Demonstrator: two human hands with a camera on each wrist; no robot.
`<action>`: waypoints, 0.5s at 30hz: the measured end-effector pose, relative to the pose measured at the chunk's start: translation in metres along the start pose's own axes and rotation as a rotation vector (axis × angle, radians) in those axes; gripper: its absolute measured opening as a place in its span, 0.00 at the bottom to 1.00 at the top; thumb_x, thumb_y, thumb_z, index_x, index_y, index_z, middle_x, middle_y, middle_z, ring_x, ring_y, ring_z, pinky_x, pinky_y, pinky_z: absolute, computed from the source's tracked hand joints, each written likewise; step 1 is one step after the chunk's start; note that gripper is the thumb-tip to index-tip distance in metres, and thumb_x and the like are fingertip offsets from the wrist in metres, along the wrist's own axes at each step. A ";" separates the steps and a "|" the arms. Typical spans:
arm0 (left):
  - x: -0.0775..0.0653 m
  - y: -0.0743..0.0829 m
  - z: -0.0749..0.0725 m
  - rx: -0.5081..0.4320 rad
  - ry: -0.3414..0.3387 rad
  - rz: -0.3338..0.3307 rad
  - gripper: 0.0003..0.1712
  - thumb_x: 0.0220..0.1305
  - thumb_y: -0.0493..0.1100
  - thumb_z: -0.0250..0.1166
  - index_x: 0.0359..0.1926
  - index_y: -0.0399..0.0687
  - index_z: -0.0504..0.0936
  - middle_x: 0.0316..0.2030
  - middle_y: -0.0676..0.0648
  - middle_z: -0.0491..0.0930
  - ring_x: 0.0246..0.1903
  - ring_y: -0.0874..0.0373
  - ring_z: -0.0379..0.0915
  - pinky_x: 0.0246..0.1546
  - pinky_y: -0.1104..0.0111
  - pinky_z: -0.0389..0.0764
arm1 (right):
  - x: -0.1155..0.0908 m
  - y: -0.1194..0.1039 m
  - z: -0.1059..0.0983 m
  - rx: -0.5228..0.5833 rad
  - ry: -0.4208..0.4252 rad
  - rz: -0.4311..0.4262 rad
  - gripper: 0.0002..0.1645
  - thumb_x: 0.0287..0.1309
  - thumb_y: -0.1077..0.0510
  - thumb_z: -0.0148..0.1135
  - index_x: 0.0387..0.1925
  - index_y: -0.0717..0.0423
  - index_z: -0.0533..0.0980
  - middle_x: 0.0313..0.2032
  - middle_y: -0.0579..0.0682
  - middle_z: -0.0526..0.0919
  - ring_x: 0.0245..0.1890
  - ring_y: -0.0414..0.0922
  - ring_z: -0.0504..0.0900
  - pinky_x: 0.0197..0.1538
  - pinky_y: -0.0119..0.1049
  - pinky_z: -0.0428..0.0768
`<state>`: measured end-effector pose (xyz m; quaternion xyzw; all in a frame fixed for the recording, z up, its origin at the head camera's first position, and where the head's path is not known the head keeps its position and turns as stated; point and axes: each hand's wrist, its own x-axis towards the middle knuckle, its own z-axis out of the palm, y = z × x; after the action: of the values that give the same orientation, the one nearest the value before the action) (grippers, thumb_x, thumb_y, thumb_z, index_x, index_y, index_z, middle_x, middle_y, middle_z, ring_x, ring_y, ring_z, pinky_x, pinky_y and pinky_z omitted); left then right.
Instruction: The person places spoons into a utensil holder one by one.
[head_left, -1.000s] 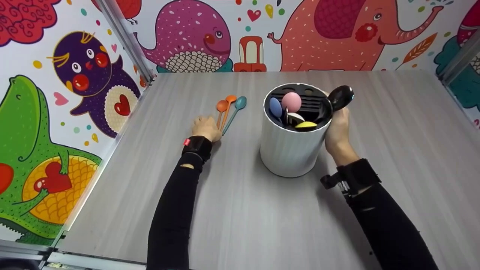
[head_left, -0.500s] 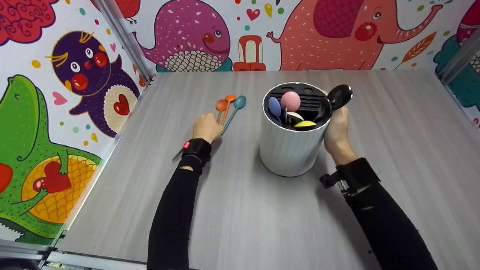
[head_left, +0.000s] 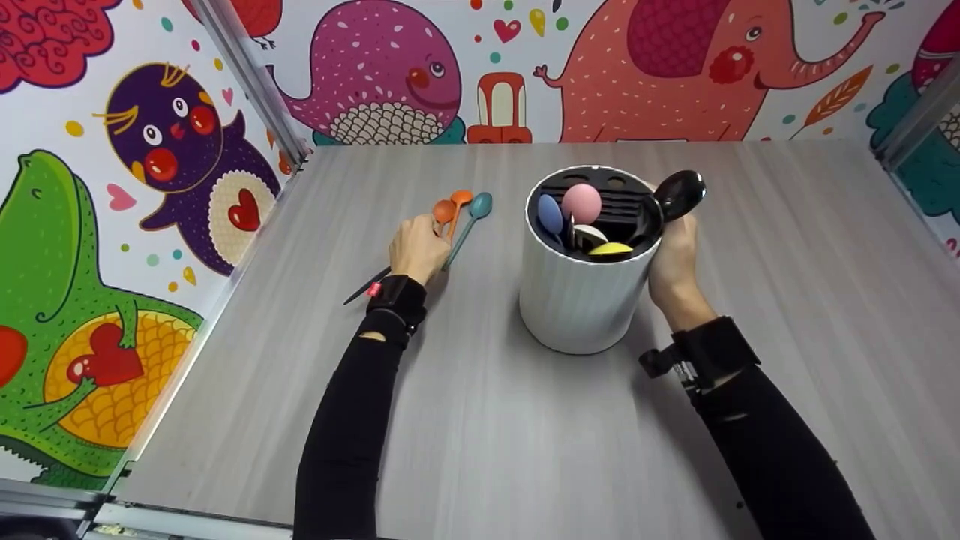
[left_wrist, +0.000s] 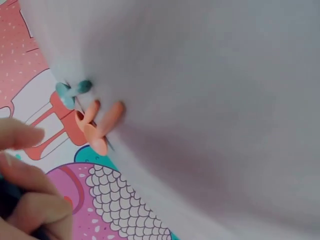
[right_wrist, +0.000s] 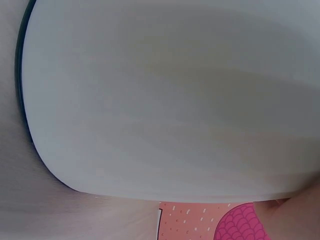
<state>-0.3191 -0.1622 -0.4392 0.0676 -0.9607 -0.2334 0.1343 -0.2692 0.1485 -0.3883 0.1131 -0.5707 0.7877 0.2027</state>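
In the head view my left hand (head_left: 418,249) grips a thin dark stick-like handle (head_left: 367,286). Its tapered end points back toward the wrist, and whatever is at the other end is hidden by the hand. Beside the fingers lie two orange spoons (head_left: 460,199) and a teal spoon (head_left: 481,204). My right hand (head_left: 675,259) holds the far right side of a white cylindrical utensil holder (head_left: 577,307), its fingers mostly hidden behind it. A black spoon (head_left: 681,195) leans out over the rim above that hand. In the left wrist view, curled fingers (left_wrist: 40,210) wrap something dark.
Inside the holder's black slotted insert (head_left: 619,199) stand a pink round-headed utensil (head_left: 583,204), a blue one (head_left: 550,214) and a yellow one (head_left: 612,248). Cartoon-printed walls (head_left: 525,45) border the grey table (head_left: 480,450) at back and left.
My left hand has lifted and shifted slightly toward the spoons, turning so the dark handle now shows sticking out behind it. The right hand and the holder have stayed put.
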 end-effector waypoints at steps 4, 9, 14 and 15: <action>-0.002 0.006 -0.001 -0.038 0.051 0.031 0.14 0.59 0.44 0.55 0.18 0.50 0.66 0.19 0.50 0.65 0.22 0.53 0.68 0.22 0.63 0.64 | 0.000 -0.001 0.001 0.001 0.005 0.010 0.30 0.70 0.47 0.41 0.42 0.69 0.79 0.34 0.49 0.86 0.37 0.42 0.82 0.47 0.35 0.77; -0.005 0.019 -0.006 -0.126 0.100 0.071 0.15 0.56 0.43 0.53 0.15 0.53 0.61 0.16 0.53 0.61 0.19 0.56 0.63 0.20 0.66 0.60 | 0.000 -0.001 0.001 -0.018 0.010 0.010 0.30 0.70 0.47 0.41 0.42 0.69 0.79 0.34 0.48 0.86 0.37 0.42 0.82 0.47 0.35 0.77; -0.007 0.036 -0.017 -0.299 0.131 0.113 0.18 0.55 0.41 0.54 0.13 0.54 0.58 0.14 0.54 0.58 0.16 0.60 0.56 0.20 0.70 0.56 | 0.000 0.000 0.000 0.000 -0.002 0.011 0.29 0.69 0.48 0.42 0.45 0.70 0.78 0.37 0.50 0.86 0.39 0.44 0.83 0.49 0.36 0.77; -0.008 0.040 -0.020 -0.342 0.135 0.117 0.19 0.55 0.40 0.54 0.13 0.54 0.57 0.13 0.54 0.57 0.15 0.60 0.54 0.20 0.71 0.55 | 0.000 0.000 0.000 0.005 -0.003 0.014 0.29 0.69 0.48 0.42 0.46 0.70 0.78 0.38 0.50 0.86 0.40 0.44 0.83 0.49 0.36 0.77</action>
<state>-0.3089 -0.1336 -0.4053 0.0033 -0.8981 -0.3800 0.2212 -0.2692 0.1485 -0.3882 0.1110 -0.5698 0.7903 0.1960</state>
